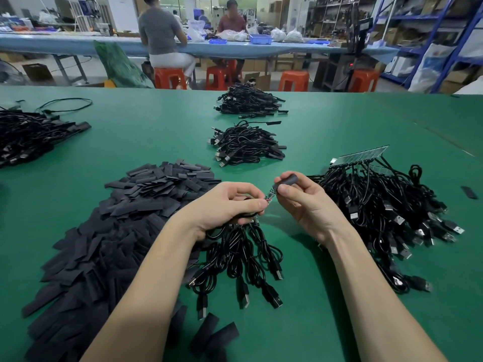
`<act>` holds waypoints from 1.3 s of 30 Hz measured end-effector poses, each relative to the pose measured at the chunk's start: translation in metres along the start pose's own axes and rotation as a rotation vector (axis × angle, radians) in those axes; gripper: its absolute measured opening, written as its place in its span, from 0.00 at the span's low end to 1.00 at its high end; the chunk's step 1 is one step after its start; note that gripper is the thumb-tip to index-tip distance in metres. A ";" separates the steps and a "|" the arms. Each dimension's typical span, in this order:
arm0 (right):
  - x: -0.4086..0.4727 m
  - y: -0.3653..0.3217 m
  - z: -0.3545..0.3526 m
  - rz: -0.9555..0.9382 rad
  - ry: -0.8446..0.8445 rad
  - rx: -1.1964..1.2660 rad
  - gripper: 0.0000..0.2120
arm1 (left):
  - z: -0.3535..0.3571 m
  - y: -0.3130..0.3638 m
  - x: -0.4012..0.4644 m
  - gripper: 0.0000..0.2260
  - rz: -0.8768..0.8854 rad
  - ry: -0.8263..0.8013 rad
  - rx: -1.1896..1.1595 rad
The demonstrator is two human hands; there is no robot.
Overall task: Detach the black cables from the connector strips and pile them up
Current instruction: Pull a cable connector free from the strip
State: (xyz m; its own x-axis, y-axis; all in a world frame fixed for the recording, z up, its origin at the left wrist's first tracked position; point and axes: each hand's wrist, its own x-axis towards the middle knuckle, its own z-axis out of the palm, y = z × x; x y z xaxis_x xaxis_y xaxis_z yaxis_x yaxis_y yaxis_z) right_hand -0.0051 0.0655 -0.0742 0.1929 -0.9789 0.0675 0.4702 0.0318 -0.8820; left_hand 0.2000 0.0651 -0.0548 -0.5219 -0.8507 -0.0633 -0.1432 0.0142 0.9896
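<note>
Head view: the left hand (230, 205) grips a bunch of black USB cables (243, 257) at centre, pinching one small circuit board (269, 195). At its 2 o'clock, the right hand (300, 197) pinches a black sleeve (288, 178); best kept aligned with the board.

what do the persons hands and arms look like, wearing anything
Both are bare: the left hand and right hand have no gloves, rings or watch showing, and both forearms are uncovered to the frame's bottom edge, no sleeves in view. Fingernails are short and unpainted. No markings or wrist straps visible.
</note>
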 end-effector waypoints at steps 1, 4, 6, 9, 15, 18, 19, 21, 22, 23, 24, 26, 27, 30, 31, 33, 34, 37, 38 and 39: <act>-0.001 -0.001 -0.001 0.021 -0.023 -0.018 0.10 | -0.001 0.001 -0.001 0.01 0.002 -0.019 0.018; -0.005 -0.002 0.000 0.097 -0.126 -0.109 0.12 | -0.004 0.002 -0.002 0.02 0.010 -0.066 0.067; -0.005 0.000 0.001 0.119 -0.151 -0.133 0.14 | -0.005 0.002 -0.003 0.02 0.003 -0.069 0.086; -0.003 -0.001 0.002 0.101 -0.114 -0.089 0.10 | -0.006 0.002 0.000 0.04 -0.011 0.022 0.108; 0.001 0.001 0.001 0.087 0.069 0.000 0.08 | -0.006 -0.004 0.008 0.07 0.164 0.206 0.245; 0.003 0.002 0.003 0.107 0.140 0.048 0.06 | -0.003 -0.007 0.011 0.05 0.259 0.260 0.307; 0.003 0.002 0.003 0.117 0.157 0.063 0.05 | -0.001 -0.008 0.012 0.05 0.272 0.276 0.326; 0.004 0.003 0.005 0.130 0.173 0.090 0.04 | 0.000 -0.008 0.013 0.05 0.289 0.308 0.334; 0.004 0.003 0.005 0.133 0.177 0.099 0.04 | 0.001 -0.009 0.013 0.05 0.296 0.328 0.331; 0.004 0.003 0.005 0.134 0.181 0.105 0.04 | 0.001 -0.009 0.013 0.05 0.296 0.349 0.321; 0.004 0.003 0.006 0.135 0.185 0.111 0.04 | 0.002 -0.008 0.014 0.05 0.292 0.363 0.303; 0.004 0.002 0.006 0.136 0.194 0.120 0.05 | 0.004 -0.008 0.013 0.05 0.283 0.372 0.275; 0.004 0.003 0.006 0.135 0.199 0.120 0.06 | 0.005 -0.008 0.013 0.05 0.282 0.374 0.271; 0.004 0.004 0.006 0.129 0.211 0.108 0.06 | 0.005 -0.007 0.013 0.04 0.285 0.378 0.279; 0.005 0.004 0.006 0.126 0.211 0.103 0.05 | 0.005 -0.007 0.013 0.04 0.285 0.378 0.287; 0.005 0.004 0.005 0.127 0.206 0.089 0.05 | 0.005 -0.007 0.013 0.04 0.280 0.378 0.305; 0.005 0.004 0.005 0.131 0.200 0.078 0.05 | 0.005 -0.006 0.013 0.04 0.275 0.377 0.311; 0.005 0.005 0.006 0.147 0.160 0.043 0.05 | 0.005 -0.006 0.014 0.04 0.281 0.375 0.330; 0.005 0.005 0.007 0.150 0.150 0.040 0.06 | 0.005 -0.006 0.014 0.04 0.285 0.375 0.336; 0.005 0.006 0.008 0.152 0.144 0.042 0.06 | 0.005 -0.005 0.013 0.04 0.288 0.376 0.343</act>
State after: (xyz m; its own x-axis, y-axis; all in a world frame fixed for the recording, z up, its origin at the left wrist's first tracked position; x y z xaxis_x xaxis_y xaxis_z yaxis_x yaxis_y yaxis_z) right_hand 0.0052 0.0622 -0.0752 0.1409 -0.9808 -0.1348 0.4810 0.1869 -0.8566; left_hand 0.1895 0.0562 -0.0613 -0.2544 -0.9145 0.3145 -0.3362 0.3886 0.8579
